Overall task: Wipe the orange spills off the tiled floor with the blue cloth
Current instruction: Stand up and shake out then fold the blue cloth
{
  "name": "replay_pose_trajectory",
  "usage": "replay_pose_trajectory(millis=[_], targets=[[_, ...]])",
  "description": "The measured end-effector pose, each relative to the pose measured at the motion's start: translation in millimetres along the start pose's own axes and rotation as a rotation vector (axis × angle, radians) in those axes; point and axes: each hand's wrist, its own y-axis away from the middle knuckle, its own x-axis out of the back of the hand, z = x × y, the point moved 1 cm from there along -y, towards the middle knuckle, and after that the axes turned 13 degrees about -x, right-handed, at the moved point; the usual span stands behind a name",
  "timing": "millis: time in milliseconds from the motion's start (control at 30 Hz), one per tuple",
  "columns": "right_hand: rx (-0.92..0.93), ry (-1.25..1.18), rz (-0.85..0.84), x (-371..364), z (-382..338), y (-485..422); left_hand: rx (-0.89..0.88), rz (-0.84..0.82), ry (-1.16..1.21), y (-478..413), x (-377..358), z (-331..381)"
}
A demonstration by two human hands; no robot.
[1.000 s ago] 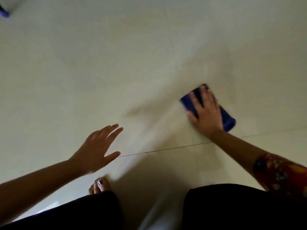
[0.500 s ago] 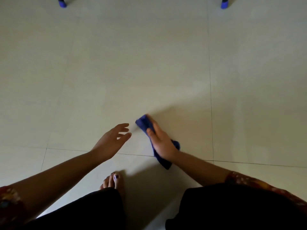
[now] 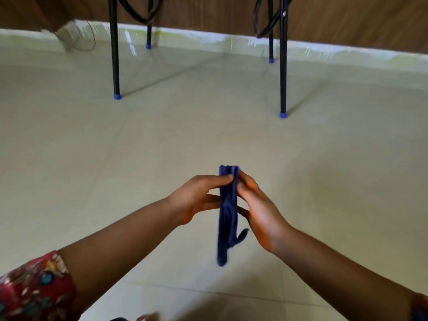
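Note:
The blue cloth (image 3: pixel 228 212) hangs folded in the air in front of me, above the pale tiled floor (image 3: pixel 115 172). My left hand (image 3: pixel 200 198) pinches its upper part from the left, fingers and thumb closed on the fabric. From the right, my right hand (image 3: pixel 256 208) pinches the same upper part. The cloth's lower end dangles free between my forearms. No orange spill shows on the tiles in view.
Black metal legs with blue caps stand ahead, one at the left (image 3: pixel 115 54) and one at the right (image 3: pixel 283 66), with two more behind. A wooden wall and pale skirting (image 3: pixel 208 40) close off the far side. Black cables hang under the furniture.
The cloth was pressed on the floor under my right hand; now it is lifted and both hands hold it in the air. My view has risen toward the wall.

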Motion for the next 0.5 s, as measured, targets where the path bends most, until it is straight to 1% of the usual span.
replay_pose_trajectory(millis=[67,167,233,300,333,400,500], targets=[[0.148,0.042,0.058,1,-21,6,-0.057,0.087,-0.077,-4,-2,12],[0.209,-0.065,0.066,4,-47,16,-0.128,0.186,-0.050,-4,0,24],[0.227,-0.017,0.081,1,-55,19,-0.157,0.189,-0.044,-1,3,32],[0.258,0.047,0.105,-3,-61,19,-0.147,0.147,-0.019,3,8,42],[0.265,0.038,0.106,-4,-63,18,-0.139,0.124,0.016,4,11,45],[0.223,-0.055,0.041,-3,-70,15,-0.131,0.104,0.113,5,20,54],[0.028,-0.308,-0.093,7,-82,8,-0.085,0.138,0.252,5,33,66]])
